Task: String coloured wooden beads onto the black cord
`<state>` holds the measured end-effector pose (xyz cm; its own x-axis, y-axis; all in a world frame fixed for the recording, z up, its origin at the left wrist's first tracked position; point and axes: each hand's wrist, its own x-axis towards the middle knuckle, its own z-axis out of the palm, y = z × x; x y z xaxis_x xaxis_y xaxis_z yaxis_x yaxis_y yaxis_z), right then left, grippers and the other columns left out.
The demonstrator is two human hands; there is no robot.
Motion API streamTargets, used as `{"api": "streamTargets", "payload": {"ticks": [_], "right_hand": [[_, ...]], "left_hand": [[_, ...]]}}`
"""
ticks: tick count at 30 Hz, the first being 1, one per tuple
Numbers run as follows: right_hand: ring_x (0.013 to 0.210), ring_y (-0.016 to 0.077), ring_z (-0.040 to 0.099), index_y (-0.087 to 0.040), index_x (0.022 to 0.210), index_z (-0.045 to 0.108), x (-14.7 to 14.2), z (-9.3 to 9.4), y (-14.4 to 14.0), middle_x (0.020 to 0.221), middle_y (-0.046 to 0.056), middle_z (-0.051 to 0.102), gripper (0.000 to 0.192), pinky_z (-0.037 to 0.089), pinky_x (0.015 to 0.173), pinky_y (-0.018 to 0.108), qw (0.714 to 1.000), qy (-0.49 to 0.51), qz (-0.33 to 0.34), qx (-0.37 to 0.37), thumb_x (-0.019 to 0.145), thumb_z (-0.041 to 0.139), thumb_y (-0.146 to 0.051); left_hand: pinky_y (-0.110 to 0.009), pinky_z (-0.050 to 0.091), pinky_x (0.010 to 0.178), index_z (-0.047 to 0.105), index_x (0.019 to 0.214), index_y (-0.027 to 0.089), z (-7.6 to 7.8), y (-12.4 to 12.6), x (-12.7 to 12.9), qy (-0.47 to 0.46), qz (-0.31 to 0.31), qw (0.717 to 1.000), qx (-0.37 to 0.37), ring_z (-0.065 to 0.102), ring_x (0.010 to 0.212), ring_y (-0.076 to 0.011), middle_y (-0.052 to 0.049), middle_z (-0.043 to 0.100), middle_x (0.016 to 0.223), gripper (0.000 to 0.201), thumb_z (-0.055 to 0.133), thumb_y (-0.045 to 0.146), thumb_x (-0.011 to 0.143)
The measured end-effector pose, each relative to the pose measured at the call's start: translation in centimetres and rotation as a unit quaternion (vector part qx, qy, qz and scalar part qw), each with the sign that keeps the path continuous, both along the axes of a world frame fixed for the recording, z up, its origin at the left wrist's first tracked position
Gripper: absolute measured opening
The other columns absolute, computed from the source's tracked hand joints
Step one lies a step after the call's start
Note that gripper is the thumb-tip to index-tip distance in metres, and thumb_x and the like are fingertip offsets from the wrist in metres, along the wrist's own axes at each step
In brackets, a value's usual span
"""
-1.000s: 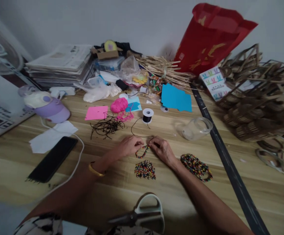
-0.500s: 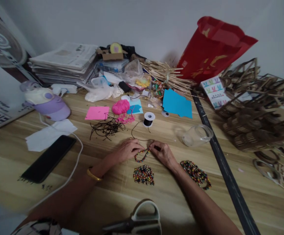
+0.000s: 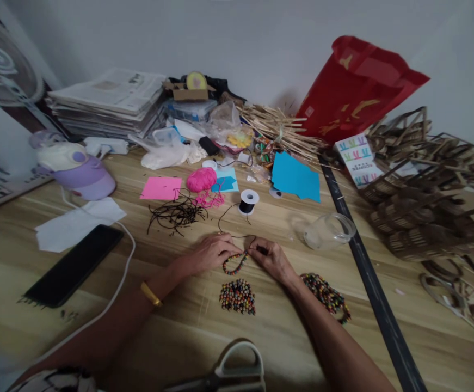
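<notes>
Left hand (image 3: 210, 253) and right hand (image 3: 272, 257) low on the table (image 3: 261, 337), fingers pinched on the beaded cord (image 3: 234, 263)

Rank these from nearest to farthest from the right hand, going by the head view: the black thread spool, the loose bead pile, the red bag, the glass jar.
From the right hand:
1. Loose bead pile, just below and to its left.
2. Black thread spool, above it, slightly left.
3. Glass jar, lying on its side to the right; close to the spool's distance, only slightly farther.
4. Red bag, far back against the wall.

Black phone (image 3: 73, 265), purple cap (image 3: 82, 178), stacked newspapers (image 3: 108, 103), red bag (image 3: 353, 90), glass jar (image 3: 328, 231), scissors (image 3: 232, 373)
</notes>
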<state>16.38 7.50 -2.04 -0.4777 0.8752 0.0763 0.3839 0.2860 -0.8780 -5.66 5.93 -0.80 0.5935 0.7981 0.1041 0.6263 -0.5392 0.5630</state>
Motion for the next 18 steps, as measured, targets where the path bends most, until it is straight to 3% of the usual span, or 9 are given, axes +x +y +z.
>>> {"api": "streamTargets", "payload": {"ticks": [18], "right_hand": [[0.062, 0.0128, 0.046, -0.017, 0.069, 0.059, 0.03, -0.34, 0.13, 0.066, 0.000, 0.053, 0.023, 0.036, 0.058, 0.023, 1.000, -0.010, -0.008, 0.000, 0.082, 0.055, -0.035]], "left_hand": [[-0.024, 0.040, 0.075, 0.073, 0.103, 0.023, 0.57, 0.02, -0.03, -0.008, 0.009, 1.000, -0.021, 0.057, 0.081, -0.0155, -0.005, 0.063, 0.085, 0.025, 0.052, 0.021, 0.091]]}}
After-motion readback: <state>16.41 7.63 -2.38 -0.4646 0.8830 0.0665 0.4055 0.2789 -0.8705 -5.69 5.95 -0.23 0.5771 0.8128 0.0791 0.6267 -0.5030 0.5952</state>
